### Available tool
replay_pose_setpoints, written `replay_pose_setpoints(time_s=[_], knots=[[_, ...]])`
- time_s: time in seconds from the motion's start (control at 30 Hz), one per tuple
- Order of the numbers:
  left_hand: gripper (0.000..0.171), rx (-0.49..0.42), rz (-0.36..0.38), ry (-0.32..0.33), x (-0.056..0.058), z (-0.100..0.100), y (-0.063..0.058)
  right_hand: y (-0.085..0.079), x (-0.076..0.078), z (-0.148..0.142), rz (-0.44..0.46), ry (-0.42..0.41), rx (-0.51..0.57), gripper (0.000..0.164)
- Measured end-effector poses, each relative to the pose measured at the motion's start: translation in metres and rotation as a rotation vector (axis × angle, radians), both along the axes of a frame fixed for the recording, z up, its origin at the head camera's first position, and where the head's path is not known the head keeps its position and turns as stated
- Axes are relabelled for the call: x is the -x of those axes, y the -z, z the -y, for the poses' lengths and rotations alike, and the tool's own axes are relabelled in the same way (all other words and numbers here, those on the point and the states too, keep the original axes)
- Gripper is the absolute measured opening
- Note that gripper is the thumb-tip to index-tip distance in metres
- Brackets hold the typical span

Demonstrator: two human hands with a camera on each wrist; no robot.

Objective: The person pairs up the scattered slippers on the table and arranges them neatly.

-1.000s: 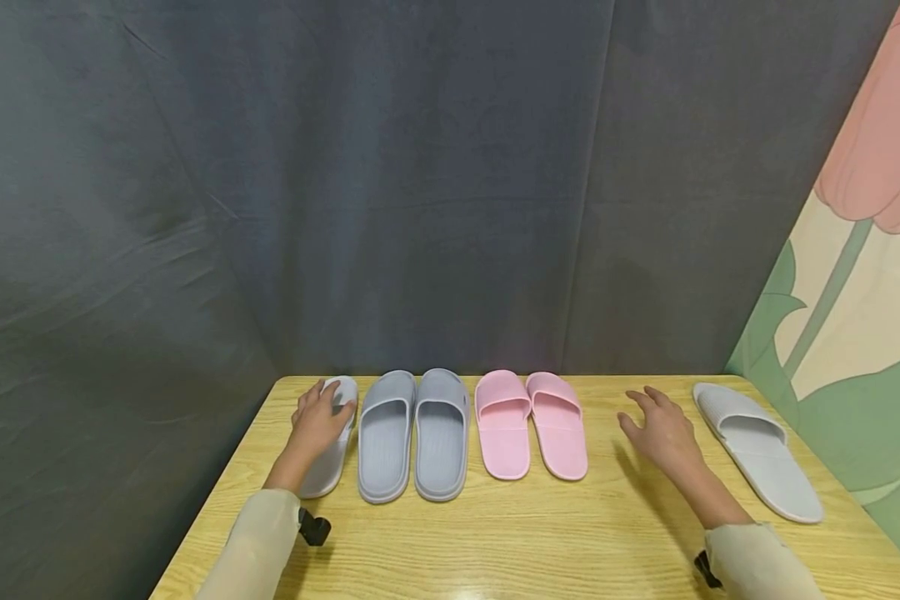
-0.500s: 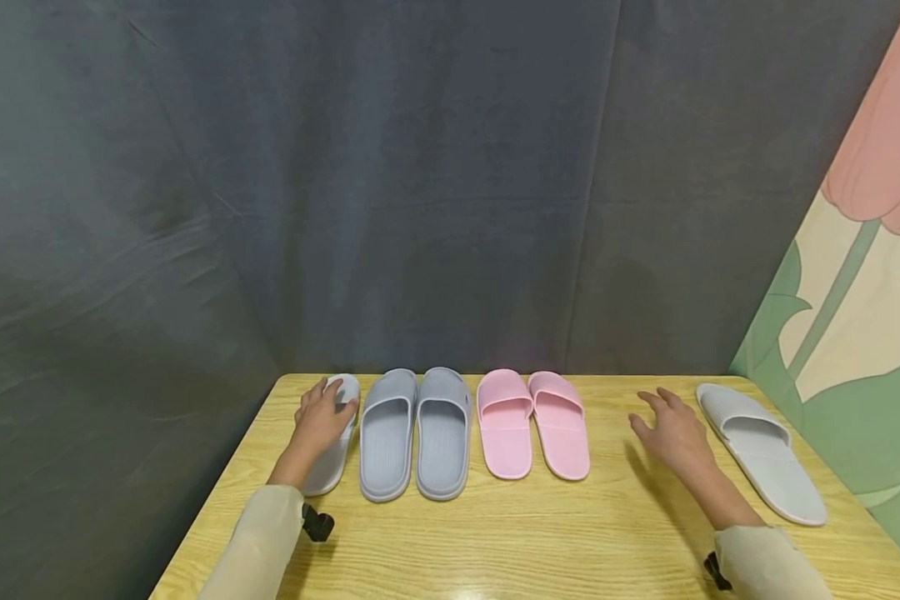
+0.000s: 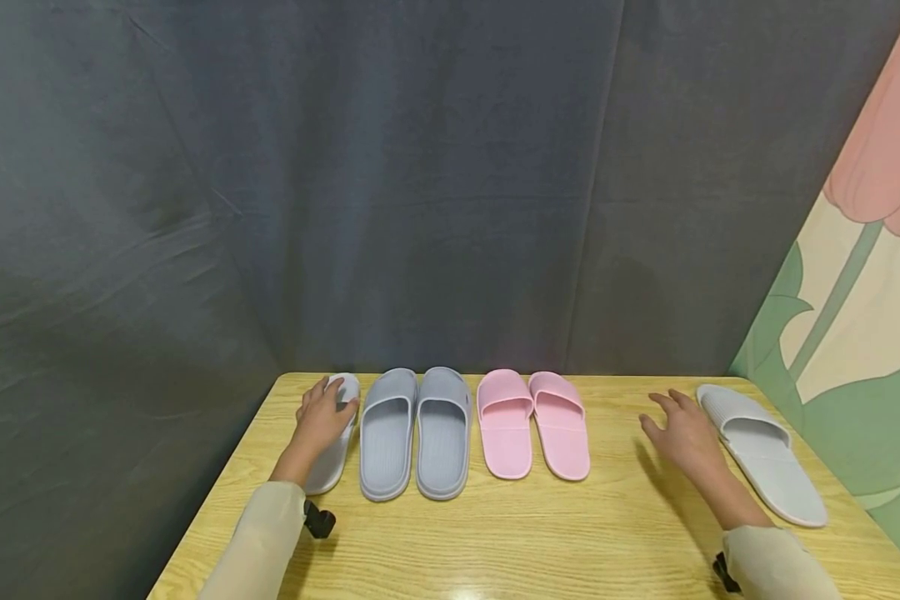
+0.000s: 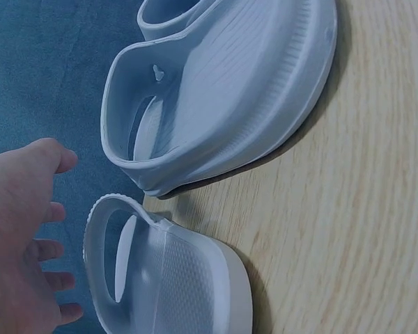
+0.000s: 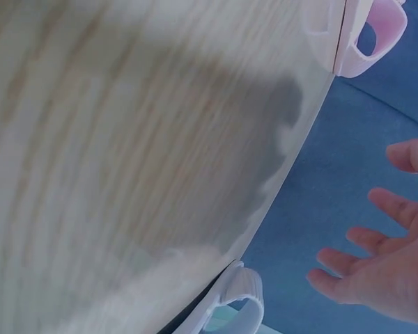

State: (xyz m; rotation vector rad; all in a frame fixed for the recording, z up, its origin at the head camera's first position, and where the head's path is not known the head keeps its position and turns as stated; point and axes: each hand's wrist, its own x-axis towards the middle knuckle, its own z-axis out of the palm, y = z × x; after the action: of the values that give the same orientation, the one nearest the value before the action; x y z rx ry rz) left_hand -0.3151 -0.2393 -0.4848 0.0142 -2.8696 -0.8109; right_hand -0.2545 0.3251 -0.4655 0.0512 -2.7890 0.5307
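Observation:
My left hand (image 3: 320, 422) hovers over a white slipper (image 3: 330, 468) at the left end of the row, hiding much of its strap. In the left wrist view a gap shows between the loosely spread fingers and that slipper's strap. Beside it stands a pair of grey-blue slippers (image 3: 441, 454), then a pair of pink slippers (image 3: 506, 450). My right hand (image 3: 686, 435) is above the table, relaxed and holding nothing, just left of a second white slipper (image 3: 776, 475) that lies at a slant. The right wrist view shows its shadow on the wood.
All the slippers lie on a light wooden table (image 3: 495, 550), toes toward its back edge. Behind rises a dark grey curtain (image 3: 435, 208). A wall with a painted tulip (image 3: 877, 142) borders the right side.
My right hand has drifted right, away from the pink slippers and closer to the right white slipper. The left hand stays over the left white slipper.

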Motion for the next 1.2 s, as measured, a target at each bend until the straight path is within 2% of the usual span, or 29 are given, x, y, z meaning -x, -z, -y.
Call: replay_pose_setpoints(time_s=[0.23, 0.43, 0.73, 1.2], knots=[[0.062, -0.001, 0.017, -0.003, 0.001, -0.001, 0.000, 0.004, 0.001, -0.010, 0.002, 0.007, -0.004, 0.047], [0.061, 0.002, 0.011, 0.001, 0.002, -0.001, 0.002, 0.004, -0.001, -0.015, 0.044, 0.013, -0.014, 0.049], [0.062, 0.013, 0.014, 0.017, 0.001, -0.003, -0.002, 0.007, -0.001, -0.022, 0.066, 0.022, -0.012, 0.050], [0.062, 0.003, 0.042, -0.002, 0.005, -0.003, 0.000, 0.012, 0.002, -0.040, 0.023, 0.042, -0.022, 0.050]])
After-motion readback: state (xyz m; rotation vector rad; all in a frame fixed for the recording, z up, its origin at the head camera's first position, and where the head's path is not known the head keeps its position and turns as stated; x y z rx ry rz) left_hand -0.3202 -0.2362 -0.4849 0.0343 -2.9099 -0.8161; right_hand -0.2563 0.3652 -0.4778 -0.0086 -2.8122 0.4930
